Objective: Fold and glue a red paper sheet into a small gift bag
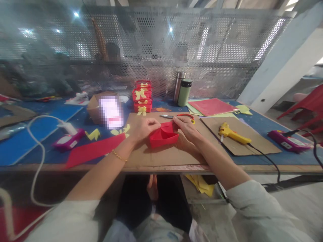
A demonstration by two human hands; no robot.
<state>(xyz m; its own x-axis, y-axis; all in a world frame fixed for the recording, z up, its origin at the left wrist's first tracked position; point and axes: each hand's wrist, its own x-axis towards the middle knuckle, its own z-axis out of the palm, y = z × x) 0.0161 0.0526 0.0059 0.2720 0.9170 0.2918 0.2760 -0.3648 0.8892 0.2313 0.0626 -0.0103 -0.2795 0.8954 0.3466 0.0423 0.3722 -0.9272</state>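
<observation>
A small red paper box (pixel 163 136) sits on a brown cardboard sheet (pixel 161 154) at the middle of the table. My left hand (pixel 143 129) pinches the box's rear left wall, fingers closed on the paper. From the other side, my right hand (pixel 186 129) grips the rear right wall and cups the box. A long red paper strip (pixel 94 149) lies to the left of my left forearm. Scissors with orange handles (pixel 180 116) lie just behind my right hand.
Finished red boxes with yellow bows (pixel 142 95) are stacked at the back, beside two flasks (pixel 182 89). A yellow glue gun (pixel 230 132) lies on cardboard at right, its cord trailing off the edge. Purple devices (pixel 289 141) (pixel 68 140), yellow scraps (pixel 93 134) and red sheets (pixel 212 106) surround the work spot.
</observation>
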